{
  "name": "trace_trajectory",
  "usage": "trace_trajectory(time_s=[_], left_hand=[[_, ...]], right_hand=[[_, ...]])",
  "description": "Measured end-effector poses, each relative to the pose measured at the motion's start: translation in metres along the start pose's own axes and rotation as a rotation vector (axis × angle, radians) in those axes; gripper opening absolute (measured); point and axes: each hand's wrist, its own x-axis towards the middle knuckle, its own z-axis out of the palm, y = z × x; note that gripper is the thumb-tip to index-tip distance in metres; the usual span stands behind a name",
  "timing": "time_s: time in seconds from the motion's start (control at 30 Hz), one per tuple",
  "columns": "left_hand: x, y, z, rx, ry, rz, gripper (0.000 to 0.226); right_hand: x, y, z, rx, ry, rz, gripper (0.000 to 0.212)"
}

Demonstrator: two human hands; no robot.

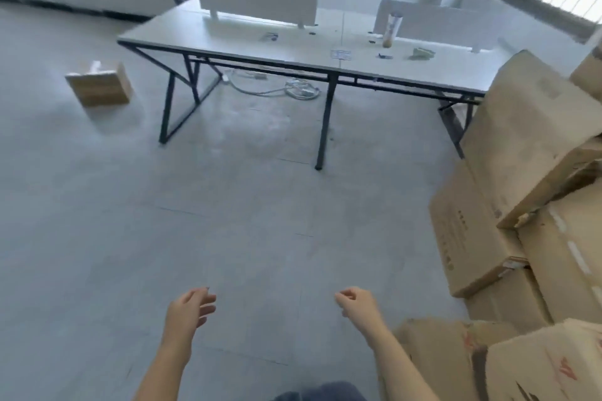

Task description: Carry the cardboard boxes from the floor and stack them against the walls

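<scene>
A grey floor (228, 221) is shown, with a white desk (228, 29) set at the far side. Boxes (521, 140) are stacked at the right, some tilted. A small box (101, 86) is seen alone on the floor, far left. The left hand (189, 309) and right hand (356, 303) are held out near, fingers loosely curled, nothing gripped.

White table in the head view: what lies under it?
A tangle of white cables lies on the floor between the black legs of the table. The stacked cardboard boxes cover whatever is under its right end.
</scene>
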Motion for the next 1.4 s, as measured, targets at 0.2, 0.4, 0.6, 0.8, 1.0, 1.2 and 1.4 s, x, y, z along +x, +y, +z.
trace_trajectory(time_s=[0.2, 0.4, 0.6, 0.8, 1.0, 1.2, 1.4], left_hand=[[0.007, -0.012, -0.068, -0.194, 0.302, -0.114, 0.019], [0.044, -0.009, -0.097, -0.339, 0.525, -0.178, 0.018], [0.125, 0.055, -0.093, -0.395, 0.586, -0.112, 0.017], [0.190, 0.111, -0.109, -0.423, 0.680, -0.055, 0.018], [0.213, 0.101, -0.129, -0.569, 0.795, -0.218, 0.019], [0.262, 0.109, -0.202, -0.668, 0.932, -0.270, 0.017], [0.355, 0.166, -0.302, -0.644, 0.907, -0.207, 0.014]], right_hand=[[0.047, -0.064, 0.066, -0.201, -0.230, -0.067, 0.024], [0.107, -0.143, 0.120, -0.368, -0.408, -0.236, 0.024], [0.185, -0.247, 0.141, -0.333, -0.418, -0.340, 0.027], [0.235, -0.337, 0.188, -0.333, -0.499, -0.394, 0.022], [0.261, -0.346, 0.259, -0.609, -0.682, -0.331, 0.022], [0.282, -0.420, 0.346, -0.612, -0.716, -0.396, 0.023], [0.302, -0.525, 0.436, -0.591, -0.683, -0.466, 0.022]])
